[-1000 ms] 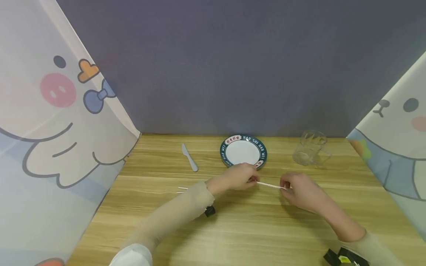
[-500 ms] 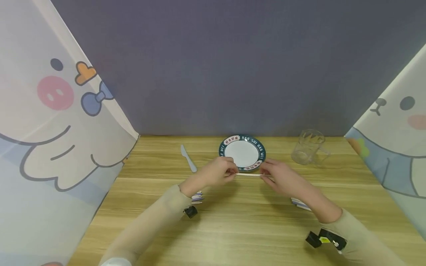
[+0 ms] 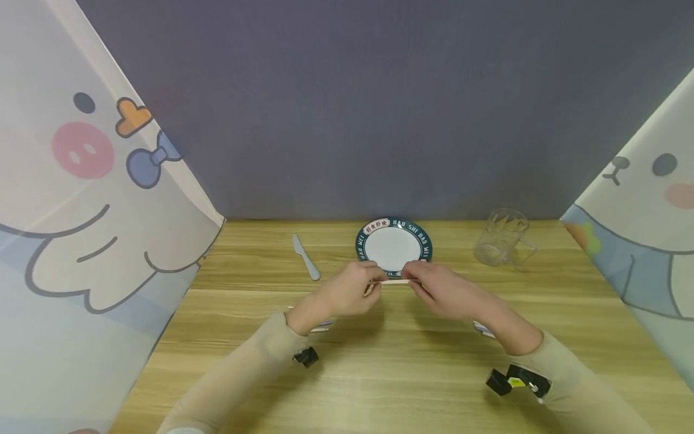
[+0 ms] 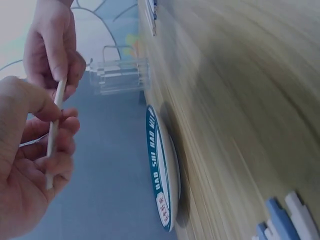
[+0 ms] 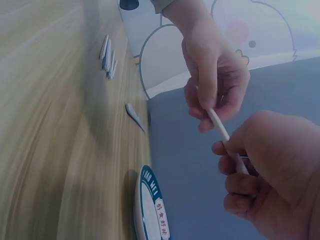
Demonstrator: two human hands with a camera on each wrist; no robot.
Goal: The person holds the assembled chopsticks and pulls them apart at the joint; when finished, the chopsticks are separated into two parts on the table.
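Note:
A slim white stick stretches between my two hands, raised over the table just in front of the plate. My left hand pinches one end between thumb and fingers, and the stick's tail lies across its curled fingers in the left wrist view. At the other end, my right hand pinches the same stick with thumb and fingertips. Behind the hands lies a round plate with a dark green lettered rim; the fingertips overlap its near edge in the head view.
A pale table knife lies left of the plate, and a clear mug with a handle stands to the right. Blue and white sticks lie by my left forearm; more sticks lie partly hidden by my right arm. A dark panel rises behind the table.
Both hands have shifted left and toward the plate with the white stick. They have drawn closer together, so a shorter stretch of stick shows between them.

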